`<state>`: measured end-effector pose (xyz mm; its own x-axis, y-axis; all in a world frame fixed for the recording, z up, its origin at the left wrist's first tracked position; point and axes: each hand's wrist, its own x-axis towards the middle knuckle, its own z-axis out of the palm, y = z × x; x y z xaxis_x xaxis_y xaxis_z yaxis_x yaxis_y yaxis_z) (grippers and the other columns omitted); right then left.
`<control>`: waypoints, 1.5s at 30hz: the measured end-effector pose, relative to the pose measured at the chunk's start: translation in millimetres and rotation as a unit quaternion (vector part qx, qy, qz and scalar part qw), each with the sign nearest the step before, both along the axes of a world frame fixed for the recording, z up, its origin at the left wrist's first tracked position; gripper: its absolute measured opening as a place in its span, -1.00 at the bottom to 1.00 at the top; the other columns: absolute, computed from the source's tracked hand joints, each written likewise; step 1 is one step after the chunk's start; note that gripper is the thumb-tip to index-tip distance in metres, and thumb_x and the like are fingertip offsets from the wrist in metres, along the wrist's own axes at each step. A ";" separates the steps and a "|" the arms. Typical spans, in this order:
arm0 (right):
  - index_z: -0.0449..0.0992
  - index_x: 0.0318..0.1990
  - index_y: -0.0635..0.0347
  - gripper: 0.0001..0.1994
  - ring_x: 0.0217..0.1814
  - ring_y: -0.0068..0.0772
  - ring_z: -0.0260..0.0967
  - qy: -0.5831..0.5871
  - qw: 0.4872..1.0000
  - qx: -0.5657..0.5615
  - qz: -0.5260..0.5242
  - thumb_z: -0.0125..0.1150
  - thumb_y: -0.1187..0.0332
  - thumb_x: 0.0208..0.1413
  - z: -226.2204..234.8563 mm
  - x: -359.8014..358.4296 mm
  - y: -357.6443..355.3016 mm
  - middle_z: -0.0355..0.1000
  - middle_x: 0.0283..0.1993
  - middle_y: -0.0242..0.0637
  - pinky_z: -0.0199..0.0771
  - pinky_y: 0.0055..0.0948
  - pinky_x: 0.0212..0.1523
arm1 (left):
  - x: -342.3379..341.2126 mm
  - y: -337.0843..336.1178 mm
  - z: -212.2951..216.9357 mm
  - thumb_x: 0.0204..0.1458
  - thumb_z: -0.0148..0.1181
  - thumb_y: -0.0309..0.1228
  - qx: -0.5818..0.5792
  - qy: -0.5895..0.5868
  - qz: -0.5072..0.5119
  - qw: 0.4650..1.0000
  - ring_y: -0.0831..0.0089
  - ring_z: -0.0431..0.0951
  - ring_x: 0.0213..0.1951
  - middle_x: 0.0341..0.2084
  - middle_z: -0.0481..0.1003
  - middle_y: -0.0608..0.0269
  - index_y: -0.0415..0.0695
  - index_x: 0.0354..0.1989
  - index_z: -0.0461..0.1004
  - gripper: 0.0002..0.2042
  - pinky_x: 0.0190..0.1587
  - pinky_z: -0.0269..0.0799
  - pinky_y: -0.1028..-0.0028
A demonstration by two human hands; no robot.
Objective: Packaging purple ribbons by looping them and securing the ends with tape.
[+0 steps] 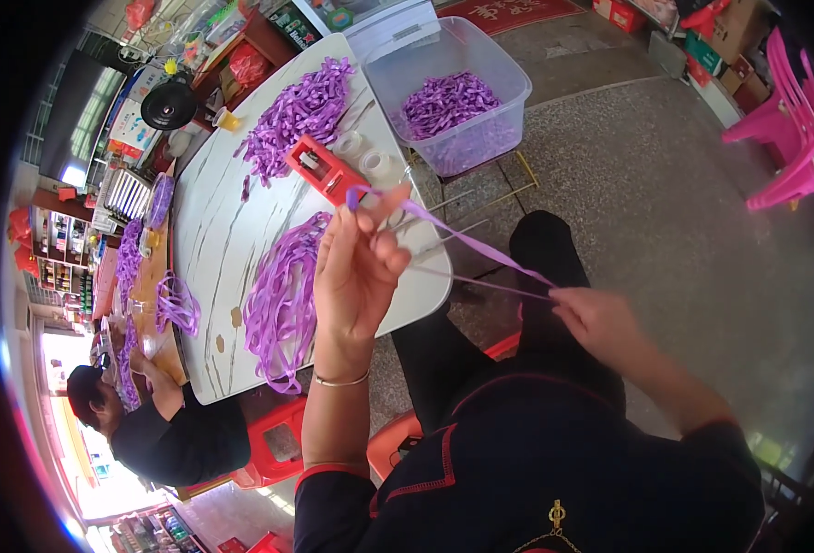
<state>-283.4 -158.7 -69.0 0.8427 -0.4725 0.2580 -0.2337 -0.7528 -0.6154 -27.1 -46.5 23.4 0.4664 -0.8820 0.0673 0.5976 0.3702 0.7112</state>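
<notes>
Head view: left hand (356, 267) raised past the white table's (213, 249) near edge, fingers pinching a purple ribbon (480, 247); right hand (596, 318) out over bare floor, clenched on its far end (two strands stretched between). Two ribbon heaps on the table, one clear tub (503, 88) beyond, one red tool (326, 169).

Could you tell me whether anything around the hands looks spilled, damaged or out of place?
Nothing stands out. The left hand and right hand stretch a purple ribbon taut; ribbon piles lie on the table.
</notes>
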 end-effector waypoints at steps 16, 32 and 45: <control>0.36 -0.35 0.18 -0.76 -0.21 -0.24 0.28 -0.141 0.974 -0.035 0.173 0.17 0.22 -0.07 66.5 76.5 -6.4 0.33 -0.41 -0.30 0.15 -0.18 -0.08 | -28.4 21.3 -0.1 0.09 0.00 -0.39 0.267 -0.322 -0.267 0.868 0.77 0.28 -0.59 -0.63 0.37 0.44 -0.23 -0.42 0.44 -0.83 -0.56 0.15 0.75; 0.34 -0.48 0.26 -0.86 -0.52 -0.20 0.27 -0.076 0.949 0.130 0.278 0.04 0.38 0.02 70.3 109.7 -0.7 0.23 -0.56 -0.19 0.21 -0.37 -0.51 | -7.0 33.3 -13.5 0.05 0.07 -0.34 0.248 -0.246 -0.231 0.908 0.74 0.23 -0.60 -0.68 0.31 0.46 -0.24 -0.38 0.49 -0.80 -0.58 0.07 0.72; 0.33 -0.35 0.24 -0.84 -0.47 -0.55 0.18 -0.140 0.907 0.388 0.087 -0.05 0.31 0.12 26.0 87.8 -32.4 0.24 -0.49 -0.43 0.18 -0.58 -0.43 | -25.0 43.4 -63.9 0.09 0.01 -0.35 0.264 -0.042 -0.147 0.952 0.70 0.18 -0.63 -0.68 0.31 0.43 -0.25 -0.37 0.50 -0.78 -0.59 0.04 0.70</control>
